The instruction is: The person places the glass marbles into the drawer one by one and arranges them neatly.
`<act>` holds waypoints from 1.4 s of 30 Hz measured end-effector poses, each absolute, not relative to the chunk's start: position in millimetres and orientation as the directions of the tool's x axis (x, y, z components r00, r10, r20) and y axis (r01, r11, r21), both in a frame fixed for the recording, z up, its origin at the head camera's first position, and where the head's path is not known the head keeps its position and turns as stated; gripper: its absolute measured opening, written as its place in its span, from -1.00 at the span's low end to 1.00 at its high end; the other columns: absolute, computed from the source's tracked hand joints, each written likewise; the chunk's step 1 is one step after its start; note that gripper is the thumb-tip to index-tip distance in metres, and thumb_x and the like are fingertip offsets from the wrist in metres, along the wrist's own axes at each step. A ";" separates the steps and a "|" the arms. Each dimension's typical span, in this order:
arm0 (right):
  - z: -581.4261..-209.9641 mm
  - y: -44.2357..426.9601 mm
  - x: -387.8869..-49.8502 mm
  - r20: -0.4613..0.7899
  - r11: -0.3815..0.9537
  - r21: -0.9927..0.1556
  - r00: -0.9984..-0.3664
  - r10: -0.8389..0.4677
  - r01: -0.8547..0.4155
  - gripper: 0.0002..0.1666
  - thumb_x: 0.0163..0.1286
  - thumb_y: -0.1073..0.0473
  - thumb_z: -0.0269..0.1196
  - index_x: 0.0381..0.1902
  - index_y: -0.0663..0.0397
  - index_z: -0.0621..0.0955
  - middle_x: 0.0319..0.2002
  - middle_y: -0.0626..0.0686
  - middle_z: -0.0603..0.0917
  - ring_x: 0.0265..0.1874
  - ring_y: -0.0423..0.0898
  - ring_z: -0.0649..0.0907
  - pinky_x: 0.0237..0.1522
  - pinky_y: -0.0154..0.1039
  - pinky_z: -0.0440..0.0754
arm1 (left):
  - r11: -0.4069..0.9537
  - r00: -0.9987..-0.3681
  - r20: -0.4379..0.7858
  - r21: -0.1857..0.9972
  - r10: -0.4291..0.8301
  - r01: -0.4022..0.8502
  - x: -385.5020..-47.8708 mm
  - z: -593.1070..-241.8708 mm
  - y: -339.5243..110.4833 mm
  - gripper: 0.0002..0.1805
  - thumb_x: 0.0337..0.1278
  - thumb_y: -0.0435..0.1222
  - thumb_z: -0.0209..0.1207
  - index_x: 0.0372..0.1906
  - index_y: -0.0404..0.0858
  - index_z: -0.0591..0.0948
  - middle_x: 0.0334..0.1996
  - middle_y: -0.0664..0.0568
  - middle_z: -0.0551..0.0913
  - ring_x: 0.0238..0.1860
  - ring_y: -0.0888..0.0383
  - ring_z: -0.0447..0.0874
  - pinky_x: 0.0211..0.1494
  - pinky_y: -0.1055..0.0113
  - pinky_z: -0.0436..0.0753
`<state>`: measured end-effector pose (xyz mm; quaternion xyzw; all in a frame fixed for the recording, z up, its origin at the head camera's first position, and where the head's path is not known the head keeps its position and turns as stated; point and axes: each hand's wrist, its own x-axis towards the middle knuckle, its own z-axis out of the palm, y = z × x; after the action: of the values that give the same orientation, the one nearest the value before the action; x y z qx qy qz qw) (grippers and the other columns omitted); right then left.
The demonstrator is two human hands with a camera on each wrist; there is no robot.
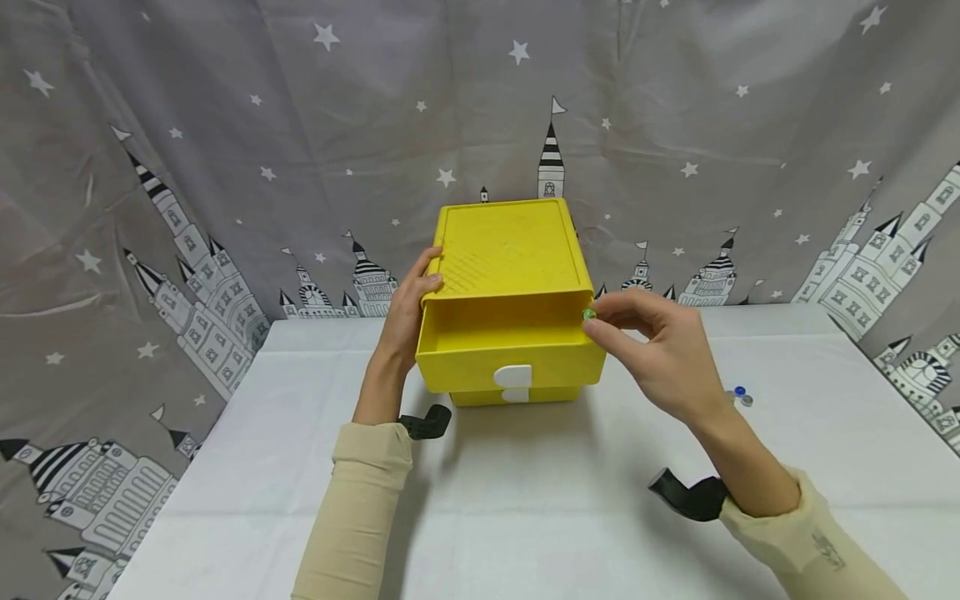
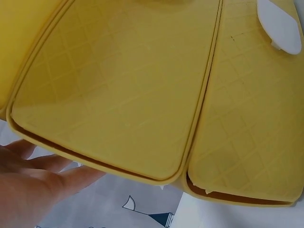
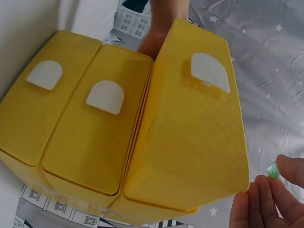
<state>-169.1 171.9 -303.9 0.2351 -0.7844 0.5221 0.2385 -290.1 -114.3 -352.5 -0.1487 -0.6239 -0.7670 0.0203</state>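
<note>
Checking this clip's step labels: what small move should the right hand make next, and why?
Probably ease the small green piece inward and release it: the right hand pinches it near the right rim of the pulled-out top drawer, while the left hand rests against the cabinet's left side.

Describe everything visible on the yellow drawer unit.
The yellow drawer unit looks like plastic, boxy, with crosshatch relief and three stacked drawers, each with a white rounded tab handle. The top drawer is pulled out; the lower two drawers look shut. It stands upright on the white-covered table. The left hand touches its left side near the top; the right hand pinches a green marble by the top drawer's right rim, contact with the drawer unclear.
</note>
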 end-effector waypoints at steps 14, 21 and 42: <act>-304.4 162.4 -174.0 0.604 0.382 -0.702 -0.787 -0.129 -0.601 -0.88 0.27 0.39 0.34 -0.22 0.28 0.70 -0.32 0.06 0.67 -0.31 -0.13 0.62 -0.13 -0.41 0.56 | -0.232 -0.946 0.277 0.944 0.167 0.236 -291.7 -353.8 -110.2 -0.40 0.27 -0.19 -0.05 0.43 -0.12 0.29 0.22 -0.03 0.38 0.06 0.10 0.43 0.15 0.28 0.42; -305.2 160.6 -176.5 0.597 0.377 -0.708 -0.791 -0.134 -0.597 -0.89 0.26 0.39 0.35 -0.23 0.28 0.71 -0.35 0.05 0.65 -0.34 -0.12 0.62 -0.16 -0.41 0.57 | -0.221 -0.949 0.270 0.947 0.159 0.233 -290.9 -352.5 -110.6 -0.41 0.28 -0.19 -0.07 0.42 -0.11 0.30 0.17 -0.03 0.40 0.03 0.10 0.44 0.13 0.27 0.42; -308.4 160.0 -178.4 0.585 0.385 -0.715 -0.801 -0.129 -0.584 -0.82 0.26 0.39 0.34 -0.16 0.32 0.68 -0.27 0.09 0.65 -0.26 -0.13 0.59 -0.11 -0.42 0.56 | -0.212 -0.951 0.269 0.949 0.154 0.234 -289.8 -352.8 -114.6 -0.41 0.29 -0.18 -0.06 0.43 -0.09 0.29 0.19 -0.03 0.40 0.03 0.10 0.45 0.12 0.27 0.43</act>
<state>-178.4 160.0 -308.4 0.2225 -0.8015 0.5079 0.2239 -289.8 -114.6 -352.8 -0.1546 -0.6273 -0.7628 0.0261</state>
